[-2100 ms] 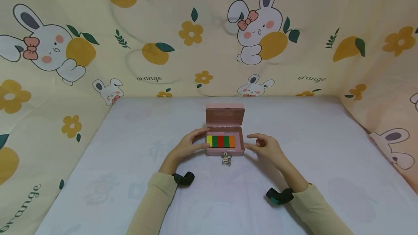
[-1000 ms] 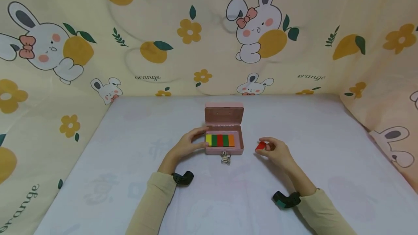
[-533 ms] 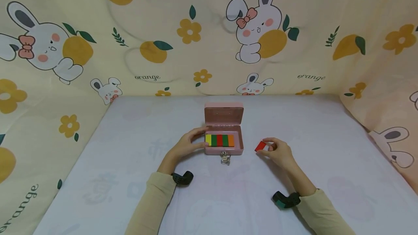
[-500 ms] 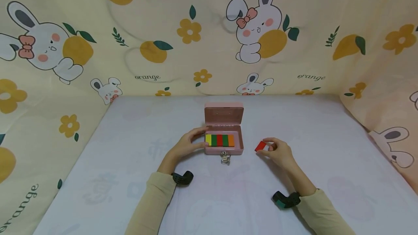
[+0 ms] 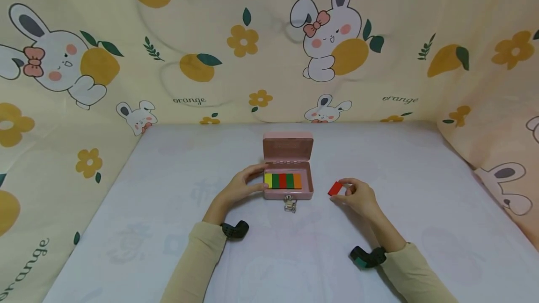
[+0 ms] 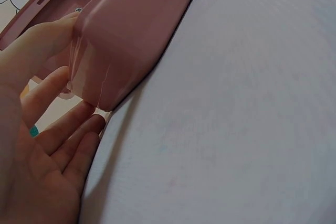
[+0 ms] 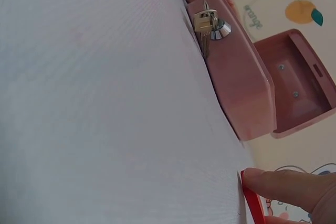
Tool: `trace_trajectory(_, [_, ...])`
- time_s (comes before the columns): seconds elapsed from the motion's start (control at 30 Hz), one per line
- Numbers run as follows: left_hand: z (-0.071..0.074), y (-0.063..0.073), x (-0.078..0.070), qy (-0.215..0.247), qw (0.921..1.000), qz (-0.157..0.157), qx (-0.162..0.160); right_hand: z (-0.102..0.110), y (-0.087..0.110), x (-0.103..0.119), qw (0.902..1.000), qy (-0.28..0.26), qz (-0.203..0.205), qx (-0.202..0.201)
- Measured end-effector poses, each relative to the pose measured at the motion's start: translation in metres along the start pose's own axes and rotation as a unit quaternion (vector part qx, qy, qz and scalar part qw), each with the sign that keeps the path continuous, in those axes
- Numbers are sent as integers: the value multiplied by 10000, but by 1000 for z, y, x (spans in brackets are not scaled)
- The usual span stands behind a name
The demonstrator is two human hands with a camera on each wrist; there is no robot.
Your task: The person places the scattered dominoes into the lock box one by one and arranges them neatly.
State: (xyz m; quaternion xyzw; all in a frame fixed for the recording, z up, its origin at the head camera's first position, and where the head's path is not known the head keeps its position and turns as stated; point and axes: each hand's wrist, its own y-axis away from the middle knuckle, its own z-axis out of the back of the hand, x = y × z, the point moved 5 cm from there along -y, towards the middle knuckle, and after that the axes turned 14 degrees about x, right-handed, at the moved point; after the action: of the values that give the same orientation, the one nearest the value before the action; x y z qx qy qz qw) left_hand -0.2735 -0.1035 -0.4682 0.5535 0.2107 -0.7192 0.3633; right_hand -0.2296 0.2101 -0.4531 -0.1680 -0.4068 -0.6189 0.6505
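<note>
A pink lockable metal box [image 5: 275,196] stands on the table with its lid [image 5: 288,149] up. Inside it lies a row of coloured blocks [image 5: 282,181]: yellow, green, red, green and orange from left to right. My left hand [image 5: 242,186] holds the box's left end, thumb at the front and fingers toward the back; the left wrist view shows the fingers against the box wall [image 6: 126,35]. To the right of the box, my right hand [image 5: 360,196] pinches a flat red block [image 5: 335,188], tilted, close to the tabletop. In the right wrist view the block [image 7: 253,200] is partly cut off.
Keys [image 5: 290,205] hang from the lock on the box's front. The white tabletop [image 5: 294,256] ends at a patterned cloth backdrop [image 5: 236,74] behind and at both sides. Black devices [image 5: 236,229] sit on both wrists.
About two seconds ago my right hand was beside the box's right wall with no red block showing; it has since drawn right and pinches the red block. My left hand stays on the box.
</note>
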Motion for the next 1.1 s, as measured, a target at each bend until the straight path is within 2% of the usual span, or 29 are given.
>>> trace_trajectory(0.5, [0,0,1,-6,10000,-83,19,0,2,1,9999,-84,-101,-4])
trace_trajectory(1.1, [0,1,1,67,10000,54,-22,0,0,-2,9999,-23,-128,-56])
